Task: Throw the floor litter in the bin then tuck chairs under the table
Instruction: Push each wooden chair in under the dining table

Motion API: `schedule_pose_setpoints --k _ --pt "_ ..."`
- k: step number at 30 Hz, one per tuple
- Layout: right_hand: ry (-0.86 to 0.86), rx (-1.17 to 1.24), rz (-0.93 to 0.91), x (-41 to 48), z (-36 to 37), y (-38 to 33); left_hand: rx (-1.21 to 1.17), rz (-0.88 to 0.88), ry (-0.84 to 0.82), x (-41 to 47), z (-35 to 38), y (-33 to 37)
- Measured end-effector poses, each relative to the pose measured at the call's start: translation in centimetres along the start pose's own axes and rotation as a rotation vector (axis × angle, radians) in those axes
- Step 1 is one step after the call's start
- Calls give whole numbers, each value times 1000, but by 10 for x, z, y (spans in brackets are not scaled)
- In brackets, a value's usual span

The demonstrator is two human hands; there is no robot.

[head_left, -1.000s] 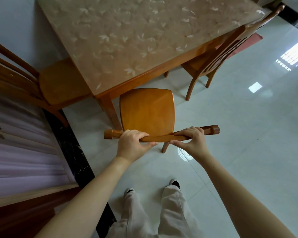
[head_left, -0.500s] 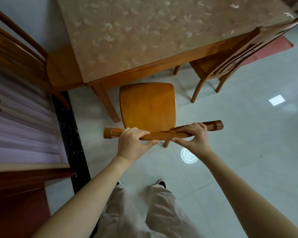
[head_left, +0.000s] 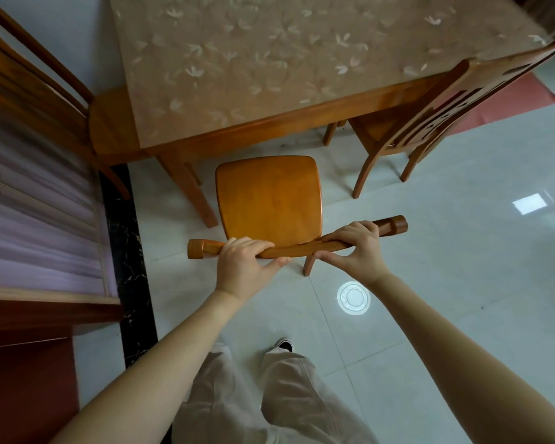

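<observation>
A wooden chair point(head_left: 268, 197) stands in front of me on the pale tiled floor, its seat just clear of the table's near edge. My left hand point(head_left: 242, 267) grips the left part of its curved top rail. My right hand point(head_left: 358, 248) grips the right part of the same rail, thumb underneath. The wooden table point(head_left: 269, 123), covered with a leaf-patterned cloth, fills the top of the view. One table leg stands just left of the chair seat. No litter or bin shows.
A second chair point(head_left: 430, 116) stands at the table's right, partly under it. A third chair point(head_left: 77, 110) sits at the table's left end. A cabinet with pale purple fronts point(head_left: 39, 219) lines the left. A red mat point(head_left: 513, 100) lies beyond the right chair.
The chair has come back away from the table: its seat front, earlier under the table edge, now sits clear of it. Both hands keep their grip on the top rail.
</observation>
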State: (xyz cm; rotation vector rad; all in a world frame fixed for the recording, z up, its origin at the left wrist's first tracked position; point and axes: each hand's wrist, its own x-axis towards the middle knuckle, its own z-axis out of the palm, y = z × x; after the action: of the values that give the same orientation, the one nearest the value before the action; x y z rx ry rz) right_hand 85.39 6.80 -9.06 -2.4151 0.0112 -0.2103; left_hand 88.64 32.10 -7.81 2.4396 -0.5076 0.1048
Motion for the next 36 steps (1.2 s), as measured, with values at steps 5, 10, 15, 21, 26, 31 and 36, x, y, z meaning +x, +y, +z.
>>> schedule_pose_setpoints --k 5,10,15,21,26,31,36 --pt "-30 -6 -12 11 -7 5 -66 -71 4 6 4 5" --pt "-78 6 -25 25 -23 19 -69 -105 17 12 15 22" --pt "-106 -38 -27 23 -23 18 -62 -113 -69 13 10 21" --pt "-34 -281 -71 9 -20 13 86 -120 -31 -3 -3 7" --pt "-23 -78 28 16 -19 18 -41 -117 5 4 0 3" --pt "-4 -43 19 27 -20 23 -87 -116 52 14 5 3" --pt "12 -33 27 34 -15 30 -79 -112 70 20 6 -1"
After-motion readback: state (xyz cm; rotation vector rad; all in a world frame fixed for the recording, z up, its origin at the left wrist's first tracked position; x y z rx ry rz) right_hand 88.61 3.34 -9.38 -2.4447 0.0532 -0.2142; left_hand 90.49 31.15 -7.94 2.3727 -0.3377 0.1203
